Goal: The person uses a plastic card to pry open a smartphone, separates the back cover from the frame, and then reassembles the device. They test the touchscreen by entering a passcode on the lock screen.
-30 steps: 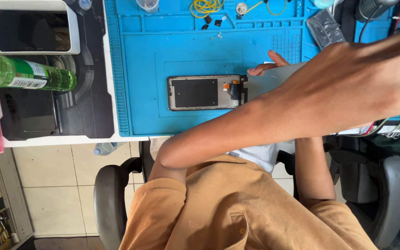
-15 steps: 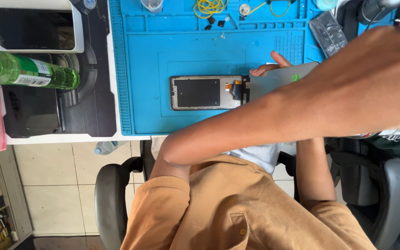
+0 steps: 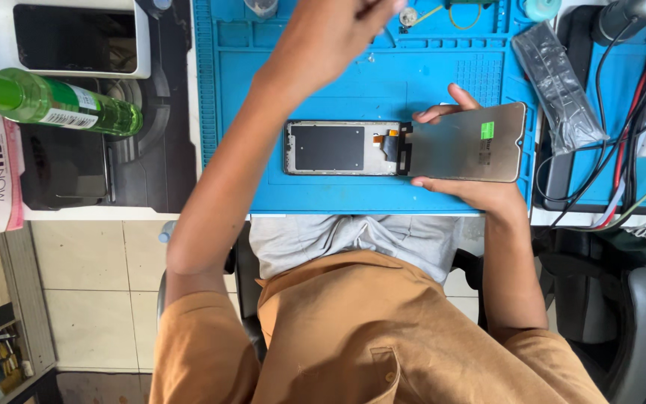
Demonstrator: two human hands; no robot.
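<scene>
**Screen panel folded open beside the phone frame**

The detached screen panel (image 3: 466,152) lies face down on the blue work mat (image 3: 353,82), its grey back up, with a small green sticker near its far edge and a notch in the right-hand end. A short orange ribbon cable joins its left end to the phone frame (image 3: 342,147), which lies flat just beside it, a dark rectangle filling its middle. The right hand (image 3: 480,191) grips the panel by its long edges, thumb on the near edge and fingertips curling over the far one. The left hand (image 3: 338,37) is raised above the far part of the mat, fingers loosely curled and partly blurred; I cannot tell whether it holds anything.

Half a second ago the left forearm swept across the right of the view and hid most of the panel; now it has swung over to the left and the panel shows whole.

On the desk (image 3: 99,213) to the left lies a green bottle (image 3: 54,101), and a tangle of cables (image 3: 622,135) lies to the right
</scene>
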